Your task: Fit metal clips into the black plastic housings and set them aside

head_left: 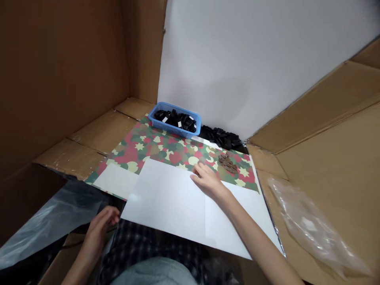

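Observation:
My right hand (206, 180) rests with its fingers on the top edge of a large white paper sheet (166, 202), holding nothing. That sheet lies over a red, green and cream camouflage-patterned paper (157, 148), with a smaller white sheet (115, 180) at its left. My left hand (101, 229) hangs off the sheet's near left corner, fingers loosely curled and empty. Beyond both hands, a blue plastic mesh basket (174, 120) holds black pieces with white labels. A brown bark-like patch (227, 163) lies on the patterned paper, right of my right hand.
A heap of black pieces (222, 138) lies behind the patterned paper, against a white board (237, 59). Cardboard walls (65, 79) surround the area. A clear plastic bag (311, 225) lies at right, dark plastic (50, 221) at left, and checked fabric (148, 245) below.

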Tool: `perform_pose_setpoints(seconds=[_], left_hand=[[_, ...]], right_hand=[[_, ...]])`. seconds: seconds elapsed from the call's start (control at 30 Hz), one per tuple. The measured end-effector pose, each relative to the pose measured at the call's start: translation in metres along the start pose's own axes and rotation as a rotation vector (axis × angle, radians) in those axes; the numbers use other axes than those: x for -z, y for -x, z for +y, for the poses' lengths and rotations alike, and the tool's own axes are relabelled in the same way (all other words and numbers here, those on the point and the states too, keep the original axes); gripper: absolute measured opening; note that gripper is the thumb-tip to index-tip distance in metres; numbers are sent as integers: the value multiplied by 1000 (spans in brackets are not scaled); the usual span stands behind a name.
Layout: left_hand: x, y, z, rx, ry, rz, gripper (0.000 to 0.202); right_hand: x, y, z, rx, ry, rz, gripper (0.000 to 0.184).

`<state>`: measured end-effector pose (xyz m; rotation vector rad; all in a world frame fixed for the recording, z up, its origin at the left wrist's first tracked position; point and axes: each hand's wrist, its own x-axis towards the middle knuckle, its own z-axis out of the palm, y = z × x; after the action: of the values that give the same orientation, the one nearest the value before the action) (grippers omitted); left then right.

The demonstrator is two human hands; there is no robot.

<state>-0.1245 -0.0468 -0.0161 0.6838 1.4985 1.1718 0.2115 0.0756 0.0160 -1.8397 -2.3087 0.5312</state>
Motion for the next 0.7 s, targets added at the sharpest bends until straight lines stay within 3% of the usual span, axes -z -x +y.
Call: perform_pose_setpoints(seconds=[0.17,0.3,0.43,0.53,0.7], left_hand=[[-6,-9,7,309,125,-167,32],[-16,-5,20,490,119,-132,30],[-22,2,28,520,35,-214,46],[-25,7,33,505,-60,-212,48],[-16,6,43,485,-166,-142,55]], right_hand=[[-5,10,-13,18,6,-28,11],[-6,21,-25,36,-3,-32,9],[-6,29,-35,67,-20,-20,11],[-3,34,-38,55,-114,-3,11],[13,66,-22,-117,-334,115,23]])
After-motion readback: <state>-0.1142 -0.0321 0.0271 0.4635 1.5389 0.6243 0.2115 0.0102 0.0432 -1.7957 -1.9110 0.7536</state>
